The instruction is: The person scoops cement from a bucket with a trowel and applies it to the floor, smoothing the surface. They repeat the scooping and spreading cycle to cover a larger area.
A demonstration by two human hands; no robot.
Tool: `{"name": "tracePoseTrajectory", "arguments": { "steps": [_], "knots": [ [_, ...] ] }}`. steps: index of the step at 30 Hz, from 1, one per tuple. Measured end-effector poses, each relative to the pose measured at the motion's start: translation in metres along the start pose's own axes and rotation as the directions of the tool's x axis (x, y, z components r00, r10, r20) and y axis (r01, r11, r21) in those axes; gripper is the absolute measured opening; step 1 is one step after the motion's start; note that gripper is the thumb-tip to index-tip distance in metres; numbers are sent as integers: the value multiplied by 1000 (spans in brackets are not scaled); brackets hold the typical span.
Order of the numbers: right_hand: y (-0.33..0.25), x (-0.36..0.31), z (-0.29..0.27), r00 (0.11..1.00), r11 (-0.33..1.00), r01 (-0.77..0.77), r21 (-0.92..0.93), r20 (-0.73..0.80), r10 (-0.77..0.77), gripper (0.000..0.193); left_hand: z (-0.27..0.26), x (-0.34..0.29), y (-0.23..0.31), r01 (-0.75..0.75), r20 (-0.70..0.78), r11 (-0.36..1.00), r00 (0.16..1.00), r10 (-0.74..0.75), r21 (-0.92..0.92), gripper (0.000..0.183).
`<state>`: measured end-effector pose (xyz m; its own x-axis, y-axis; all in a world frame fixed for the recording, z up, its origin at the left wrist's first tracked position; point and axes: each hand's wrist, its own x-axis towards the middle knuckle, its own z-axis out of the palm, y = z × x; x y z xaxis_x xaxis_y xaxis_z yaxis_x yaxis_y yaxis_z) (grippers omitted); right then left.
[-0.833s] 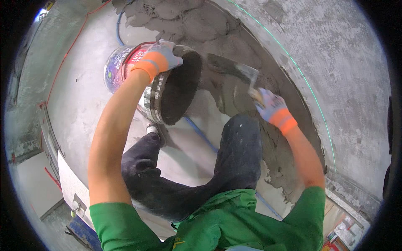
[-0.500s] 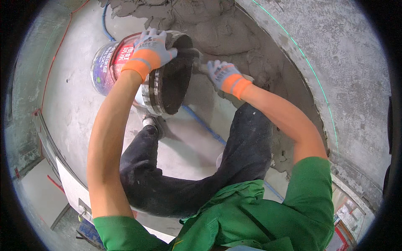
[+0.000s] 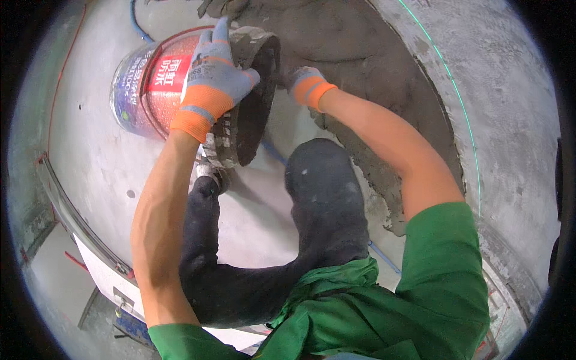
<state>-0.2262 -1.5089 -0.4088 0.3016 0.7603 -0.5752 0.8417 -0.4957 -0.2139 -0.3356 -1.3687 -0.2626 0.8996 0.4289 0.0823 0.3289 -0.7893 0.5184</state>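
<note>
A large printed bucket [image 3: 129,90] lies tipped on its side, its mortar-caked mouth facing right. My gloved left hand [image 3: 213,75] steadies it, palm on its side near the rim and thumb toward the mouth. At that mouth my gloved right hand [image 3: 304,83] is closed around the handle of a trowel; its blade is mostly hidden inside the bucket's dark opening. Wet grey mortar [image 3: 384,78] covers the floor beyond and to the right of my right hand.
A green laser line [image 3: 454,84] runs along the grey wall [image 3: 510,120] at right. Blue pipe [image 3: 139,27] crosses the pale floor behind the bucket. My bent knee [image 3: 324,162] is below my right hand. A metal-edged white panel [image 3: 99,270] stands at lower left.
My right hand has come closer to the bucket's mouth, and the trowel is now less visible. The bucket appears further left and turned, showing more of its red label; the view has shifted too.
</note>
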Motion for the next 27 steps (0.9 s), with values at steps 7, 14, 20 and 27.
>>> {"name": "tracePoseTrajectory", "arguments": {
  "steps": [7, 14, 20, 27],
  "knots": [
    [-3, 7, 83, 953, 984, 170, 53, 246, -178, 30, -5, -14, 3, 58, 47, 951, 998, -46, -303, 89],
    [-25, -37, 97, 879, 886, 185, 426, 331, -343, 53, -4, -21, 0, 61, 41, 943, 998, -51, -326, 88],
    [-6, -156, 83, 951, 482, 166, 860, -10, -310, 57, -8, -20, -10, 4, 39, 998, 999, -2, -63, 92],
    [59, -314, -15, 867, 763, 197, 616, -473, 158, 37, -19, -40, -2, 211, -9, 969, 977, -212, 128, 102]
  ]
}}
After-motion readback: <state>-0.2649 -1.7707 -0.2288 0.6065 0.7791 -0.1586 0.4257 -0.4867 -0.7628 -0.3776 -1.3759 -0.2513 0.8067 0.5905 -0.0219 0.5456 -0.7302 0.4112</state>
